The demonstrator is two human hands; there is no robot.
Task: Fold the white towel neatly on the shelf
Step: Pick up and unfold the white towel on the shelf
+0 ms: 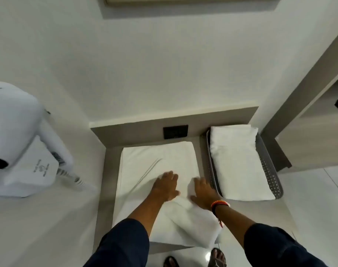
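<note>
White terry, lower centre: the towel (pixel 160 189) lies on the grey shelf (pixel 247 212), near corner rumpled. Left hand (pixel 165 186) flat, fingers spread, pressing; right hand (pixel 202 192) flat beside it, fingers loosely open, gripping nothing. Step looks like smoothing a fold. Next: square the near corner. Right of centre, a basket (pixel 270 170) holds a folded towel (pixel 239 160).

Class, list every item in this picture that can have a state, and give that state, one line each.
White towel on the grey shelf: partly folded, creased, near edge bunched.
Left hand: flat on towel, fingers spread.
Right hand: flat on towel.
Grey perforated plastic basket: holding a folded white towel.
White wall-mounted hair dryer: docked.
</note>
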